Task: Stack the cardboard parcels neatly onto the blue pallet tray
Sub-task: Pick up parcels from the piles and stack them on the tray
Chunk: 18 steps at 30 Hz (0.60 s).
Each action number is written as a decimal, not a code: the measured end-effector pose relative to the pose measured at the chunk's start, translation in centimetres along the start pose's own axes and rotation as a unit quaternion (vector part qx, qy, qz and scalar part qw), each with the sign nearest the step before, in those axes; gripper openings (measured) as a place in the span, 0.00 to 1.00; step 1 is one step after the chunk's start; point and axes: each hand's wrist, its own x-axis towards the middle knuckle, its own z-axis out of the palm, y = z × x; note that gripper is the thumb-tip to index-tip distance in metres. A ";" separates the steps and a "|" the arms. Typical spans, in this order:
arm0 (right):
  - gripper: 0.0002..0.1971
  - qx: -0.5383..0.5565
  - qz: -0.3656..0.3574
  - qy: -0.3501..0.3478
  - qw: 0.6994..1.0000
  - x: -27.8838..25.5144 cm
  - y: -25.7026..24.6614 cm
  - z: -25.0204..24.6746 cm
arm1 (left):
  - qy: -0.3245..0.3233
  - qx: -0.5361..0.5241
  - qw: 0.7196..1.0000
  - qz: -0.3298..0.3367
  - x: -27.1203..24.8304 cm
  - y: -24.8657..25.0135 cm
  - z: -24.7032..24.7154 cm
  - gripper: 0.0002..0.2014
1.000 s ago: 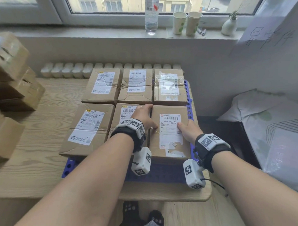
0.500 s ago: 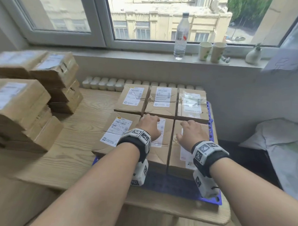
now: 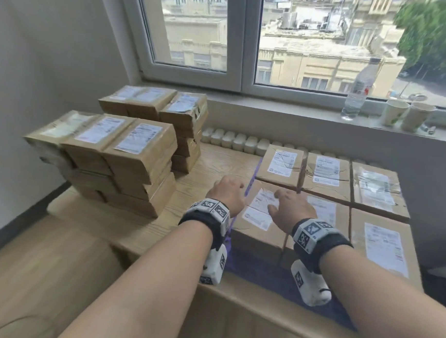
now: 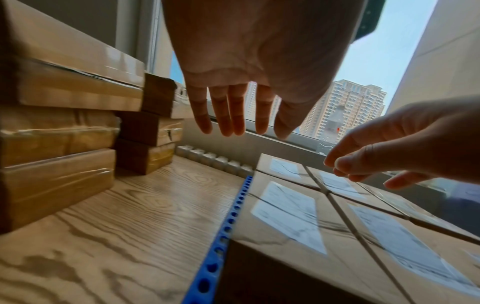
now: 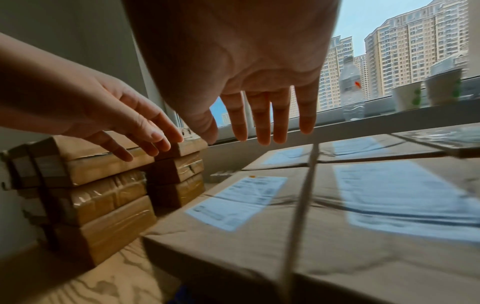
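Note:
Several labelled cardboard parcels lie flat in two rows on the blue pallet tray (image 3: pixel 269 271), whose perforated left rim (image 4: pixel 223 232) shows beside them. The near-left parcel (image 3: pixel 259 215) sits under my right hand (image 3: pixel 288 209), which hovers above it with fingers spread and empty. My left hand (image 3: pixel 228 191) floats over the wooden table just left of the tray, fingers straight, holding nothing. Both hands are lifted clear in the wrist views: left hand (image 4: pixel 239 115), right hand (image 5: pixel 262 125). Stacks of unplaced parcels (image 3: pixel 121 160) stand at the table's left.
A second parcel stack (image 3: pixel 183 127) stands behind the first, near the window. On the sill are a water bottle (image 3: pixel 358 92) and two paper cups (image 3: pixel 405 117). A row of small white containers (image 3: pixel 233 140) lines the table's back edge. Bare wood (image 4: pixel 130 216) lies between stacks and tray.
Both hands have lifted off the front parcels and moved left. The head has turned left, bringing the parcel stacks into fuller view.

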 end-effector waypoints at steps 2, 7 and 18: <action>0.22 0.001 -0.014 0.005 1.000 0.1 -3.5 0.2 | 0.001 -0.002 1.000 -0.010 -0.4 -3.2 -1.6 0.22; 0.22 -0.002 -0.030 -0.004 1.000 0.7 -12.2 0.8 | 0.017 -0.003 1.000 -0.018 -1.3 -10.7 -5.9 0.21; 0.22 0.026 -0.050 0.020 0.998 2.8 -25.4 1.5 | 0.162 0.007 0.986 0.029 -1.4 -21.3 -14.2 0.09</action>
